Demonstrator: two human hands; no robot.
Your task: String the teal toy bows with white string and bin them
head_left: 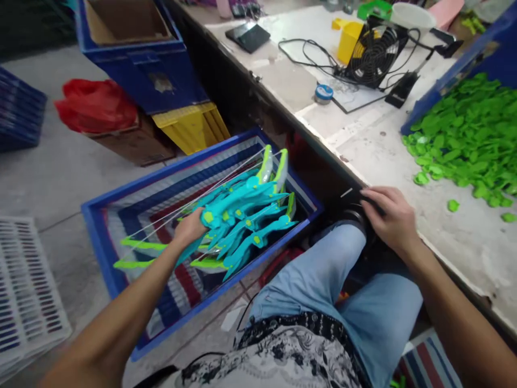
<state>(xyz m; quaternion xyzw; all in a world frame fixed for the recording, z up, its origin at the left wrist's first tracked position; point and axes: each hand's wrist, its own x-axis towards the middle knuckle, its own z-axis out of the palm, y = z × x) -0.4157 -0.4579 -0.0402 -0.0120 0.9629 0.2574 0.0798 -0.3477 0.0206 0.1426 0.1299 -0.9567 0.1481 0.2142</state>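
Observation:
My left hand [189,227] is closed around the turquoise grip of a toy bow [226,207] with lime-green limb tips and white strings. The bow is over a blue crate [194,318] lined with striped woven plastic. Several similar toy bows [258,237] lie stacked in the crate, their turquoise middles side by side. My right hand [390,218] is at the table's front edge, above my knee. Its thumb and forefinger are bent and a little apart, with nothing visible between them.
On the worktable [363,145] are a heap of green plastic pieces [476,134], a black fan [374,54], a blue-lidded tin [323,93] and a phone [247,36]. A blue bin [161,75], a red bag [97,105] and a white basket [30,291] stand on the floor.

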